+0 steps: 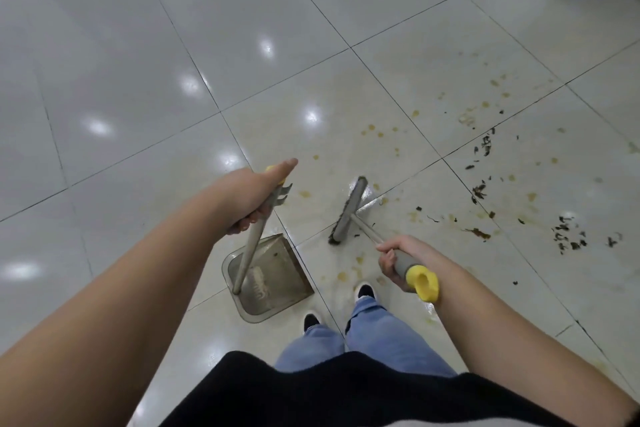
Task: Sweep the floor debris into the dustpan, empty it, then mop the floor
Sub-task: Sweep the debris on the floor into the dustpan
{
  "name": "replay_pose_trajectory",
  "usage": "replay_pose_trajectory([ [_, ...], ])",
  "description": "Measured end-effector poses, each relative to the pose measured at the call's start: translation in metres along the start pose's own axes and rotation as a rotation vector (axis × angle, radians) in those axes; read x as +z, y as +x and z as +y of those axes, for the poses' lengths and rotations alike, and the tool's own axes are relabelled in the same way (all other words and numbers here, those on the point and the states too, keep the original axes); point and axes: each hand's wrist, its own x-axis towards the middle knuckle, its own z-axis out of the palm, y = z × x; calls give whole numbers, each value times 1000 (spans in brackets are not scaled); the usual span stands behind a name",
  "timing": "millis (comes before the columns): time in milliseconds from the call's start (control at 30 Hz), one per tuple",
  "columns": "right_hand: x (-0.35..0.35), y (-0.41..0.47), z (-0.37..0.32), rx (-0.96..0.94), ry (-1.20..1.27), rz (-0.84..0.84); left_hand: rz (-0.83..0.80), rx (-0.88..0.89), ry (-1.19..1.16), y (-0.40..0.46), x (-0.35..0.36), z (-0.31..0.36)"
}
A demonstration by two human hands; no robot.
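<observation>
We are at the sweeping stage, and little has been gathered so far: the dustpan [273, 279] sits flat on the floor [138, 45] just in front of our feet and looks almost bare, apart from a speck or two. Our left hand [256, 194] has its fingers curled round the dustpan's upright handle [250, 253] with the thumb stretched forward along the top, and our right hand [393, 262] grips the grey broom handle [403, 262] just ahead of its yellow end cap [424, 282]. The broom head [348, 211] rests on the tiles just beside the pan, to its right, while the dark debris [568, 236] lies scattered well apart from it, further right, among yellowish stains [372, 130] and what seems a wet sheen. To do this well, we judge that we should reach the broom out past the farthest bits and draw them back in short, low strokes towards the pan's open edge, rather than flicking, since damp scraps may smear or cling to the bristles. We would turn the pan's mouth to face the oncoming pile and press its lip down firmly so that nothing slips underneath. The stains themselves we would leave for the mop.
</observation>
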Motion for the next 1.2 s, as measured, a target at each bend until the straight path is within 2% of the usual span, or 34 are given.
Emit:
replay_pose_trajectory([
  [100, 11, 7, 4, 16, -104, 7, -7, 16, -10, 1, -5, -4],
  [200, 27, 20, 11, -78, -124, 34, -24, 38, -40, -2, -6, -4],
  [267, 31, 28, 12, -102, -48, 4, -47, 49, -54, -2, -4, -3],
  [400, 8, 32, 4, -91, 298, -93, -75, 65, -77, 1, -5, -3],
  [500, -28, 23, 13, -116, 250, 14, -74, 64, -78, 7, -7, -5],
  [600, -65, 11, 29, -120, 302, 69, -77, 69, -70, 11, -8, -5],
  [833, -117, -13, 46, -202, 365, 157, -135, 118, 86, 8, -5, 0],
  [933, -129, -28, 57, -174, 309, 189, -123, 168, 196, 6, -15, 9],
  [1200, -85, -23, 66, -194, 208, 121, 7, 349, 374, 8, 0, 52],
])
